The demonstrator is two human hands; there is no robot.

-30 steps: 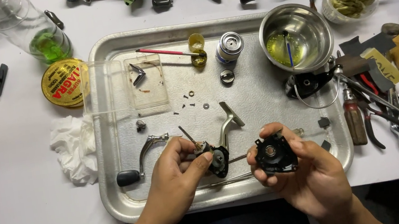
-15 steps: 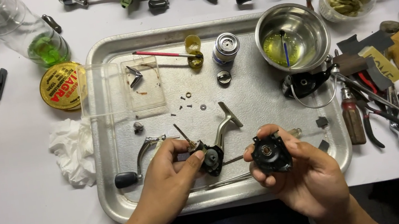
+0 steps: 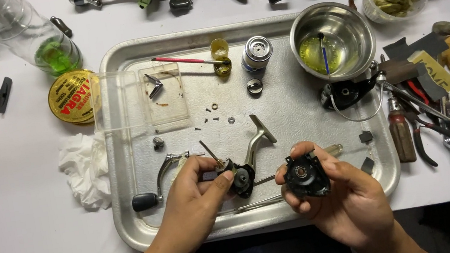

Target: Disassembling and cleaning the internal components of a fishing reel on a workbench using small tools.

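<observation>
My left hand grips a black fishing reel body with a silver stem, held low over the metal tray. A thin rod sticks up from between its fingers. My right hand holds a round black reel side cover, its inner face turned up toward me. The two parts are apart, a few centimetres between them. A silver crank handle with a black knob lies on the tray just left of my left hand.
On the tray sit a steel bowl of yellowish liquid, a silver spool, a clear plastic lid, a red brush and several tiny screws. A crumpled tissue, yellow tin, pliers and other reels surround it.
Both hands have shifted slightly; the reel body and the side cover stay held and apart, the cover tilted a little more toward me.
</observation>
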